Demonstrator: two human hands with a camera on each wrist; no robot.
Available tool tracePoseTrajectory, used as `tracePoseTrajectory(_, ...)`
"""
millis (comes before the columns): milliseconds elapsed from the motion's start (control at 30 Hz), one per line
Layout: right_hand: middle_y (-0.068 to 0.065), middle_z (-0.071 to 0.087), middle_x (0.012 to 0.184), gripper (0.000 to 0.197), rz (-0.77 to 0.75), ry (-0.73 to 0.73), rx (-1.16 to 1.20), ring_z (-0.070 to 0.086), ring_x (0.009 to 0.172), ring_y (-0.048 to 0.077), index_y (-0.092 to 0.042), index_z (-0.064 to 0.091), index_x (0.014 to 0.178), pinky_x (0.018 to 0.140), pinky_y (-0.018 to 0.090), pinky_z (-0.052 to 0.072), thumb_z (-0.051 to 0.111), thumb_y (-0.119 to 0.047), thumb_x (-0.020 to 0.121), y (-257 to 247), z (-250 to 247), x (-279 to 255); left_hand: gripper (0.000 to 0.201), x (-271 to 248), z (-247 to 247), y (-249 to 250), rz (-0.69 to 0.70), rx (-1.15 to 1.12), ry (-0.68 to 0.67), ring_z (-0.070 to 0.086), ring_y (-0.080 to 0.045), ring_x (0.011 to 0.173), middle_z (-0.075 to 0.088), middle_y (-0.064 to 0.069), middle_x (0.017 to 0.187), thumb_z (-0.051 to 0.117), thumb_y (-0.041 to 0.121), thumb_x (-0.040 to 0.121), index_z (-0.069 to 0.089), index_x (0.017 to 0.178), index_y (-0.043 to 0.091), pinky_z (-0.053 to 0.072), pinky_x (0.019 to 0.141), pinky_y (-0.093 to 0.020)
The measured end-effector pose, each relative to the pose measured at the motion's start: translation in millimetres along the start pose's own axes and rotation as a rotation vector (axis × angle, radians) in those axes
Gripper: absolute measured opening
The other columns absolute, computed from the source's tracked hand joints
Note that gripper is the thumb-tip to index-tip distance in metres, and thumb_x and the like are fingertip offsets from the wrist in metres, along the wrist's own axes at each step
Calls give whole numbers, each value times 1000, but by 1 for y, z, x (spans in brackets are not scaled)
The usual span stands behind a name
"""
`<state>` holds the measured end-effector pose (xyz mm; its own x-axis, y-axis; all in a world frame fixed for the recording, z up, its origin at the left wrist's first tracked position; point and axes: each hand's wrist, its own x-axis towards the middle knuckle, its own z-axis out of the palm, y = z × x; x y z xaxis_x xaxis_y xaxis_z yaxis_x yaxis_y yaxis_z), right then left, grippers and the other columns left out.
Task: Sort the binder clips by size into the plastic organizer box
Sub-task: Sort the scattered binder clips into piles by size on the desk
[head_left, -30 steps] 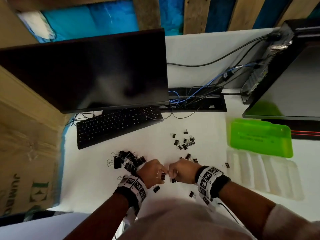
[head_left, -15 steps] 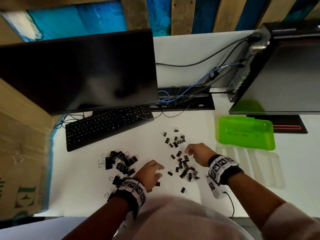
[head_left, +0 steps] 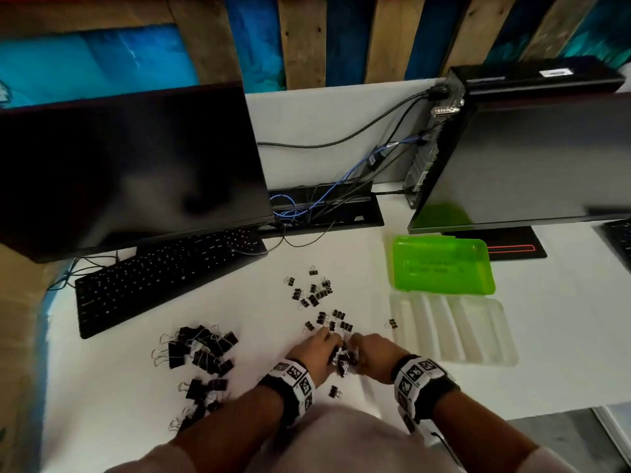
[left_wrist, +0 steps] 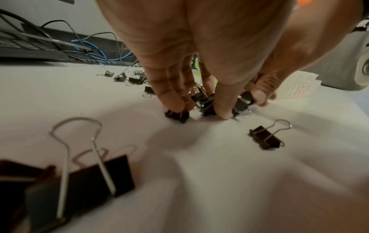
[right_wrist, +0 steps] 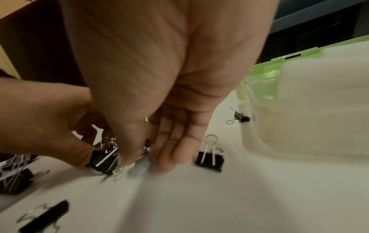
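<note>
With your left hand [head_left: 316, 351] and right hand [head_left: 370, 353] cupped around the small binder clips [head_left: 341, 358] on the table [head_left: 102, 387], squeeze together, lift, and carry them to the organizer box [head_left: 454, 329] just right.

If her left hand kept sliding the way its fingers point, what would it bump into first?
Probably the small black binder clips scattered just beyond the left hand fingertips; farther on lies another cluster. Depth is hard to judge.

— Black binder clips [head_left: 316, 295] with silver wire handles, on a white bench [head_left: 119, 387]?
— Yes. Right of those clips, bright green lid [head_left: 444, 264], clear organizer box [head_left: 454, 329]. Black-and-white checkered wristbands [head_left: 295, 375].
</note>
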<state>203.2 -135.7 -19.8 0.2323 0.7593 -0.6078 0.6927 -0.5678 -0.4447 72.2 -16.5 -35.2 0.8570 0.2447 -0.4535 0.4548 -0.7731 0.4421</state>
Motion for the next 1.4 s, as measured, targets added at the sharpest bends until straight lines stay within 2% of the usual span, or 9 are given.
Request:
tracePoseTrajectory(167, 5, 56, 120, 35, -47, 147, -117, 52, 112, 23, -18, 50, 119, 92, 31, 41, 62, -20, 86, 23, -17, 3, 25, -2, -6, -7, 7, -94, 81, 57, -20, 102, 51, 5, 120, 57, 23, 87, 53, 112, 25, 49, 86, -35)
tracePoseTrajectory(333, 21, 45, 129, 75, 59, 170, -755, 39, 125, 39, -1, 38, 130, 113, 54, 18, 75, -33, 72, 22, -19, 8, 29, -1, -14, -14, -22, -254, 123, 57, -14, 94, 59, 7, 109, 58, 19, 87, 52, 115, 27, 50, 87, -30)
tracePoseTrajectory(467, 23, 53, 122, 64, 143, 179, -882, 37, 126, 44, 2, 37, 125, 112, 60, 1, 66, -32, 80, 18, -15, 12, 22, 2, -20, -15, -51, -358, 154, 60, -14, 91, 65, 2, 104, 50, 16, 91, 58, 111, 22, 51, 87, -30)
tracePoseTrajectory(633, 20, 54, 119, 59, 164, 181, -863, 43, 120, 41, 0, 35, 128, 112, 60, 7, 62, -27, 83, 21, -15, 13, 29, 2, -22, -18, -67, -483, 174, 61, -11, 91, 63, -2, 104, 43, 3, 92, 59, 113, 15, 52, 83, -23)
tracePoseTrajectory(767, 17, 53, 116, 57, 125, 164, -813, 52, 110, 35, -1, 35, 127, 112, 57, 16, 63, -23, 82, 20, -18, 15, 34, 5, -19, -20, -81, -573, 218, 51, -15, 75, 55, 4, 81, 38, -4, 89, 61, 108, 13, 42, 70, -22)
tracePoseTrajectory(933, 11, 59, 99, 40, 66, 157, -686, 62, 84, 31, -8, 53, 110, 85, 43, 47, 68, -10, 72, 15, -26, 14, 48, -1, -20, -28, -54, -439, 242, 51, -3, 100, 52, 9, 114, 37, -7, 88, 53, 124, 21, 39, 92, -7)
tracePoseTrajectory(1133, 14, 54, 113, 34, -126, 100, -275, 54, 103, 33, -8, 49, 115, 81, 37, 43, 45, 1, 83, -2, -23, 14, 39, -11, -11, -36, -12, -237, 75, 40, -1, 116, 43, 16, 125, 61, 23, 85, 50, 120, 34, 39, 100, -23)
tracePoseTrajectory(1267, 9, 62, 101, 13, -195, 74, -69, 59, 92, 28, -14, 57, 98, 77, 32, 43, 50, -21, 90, -23, -22, 15, 38, -10, -3, -32, -37, -201, 85, 45, -7, 117, 42, 12, 126, 60, 17, 85, 49, 118, 32, 42, 97, -24)
tracePoseTrajectory(1400, 3, 67, 97, 8, -239, 54, 118, 57, 83, 12, -14, 65, 91, 72, 15, 40, 60, -20, 87, -28, -21, 19, 26, -4, -6, -25, -59, -220, 92, 52, -20, 114, 48, 0, 122, 60, 10, 86, 56, 110, 17, 38, 94, -21)
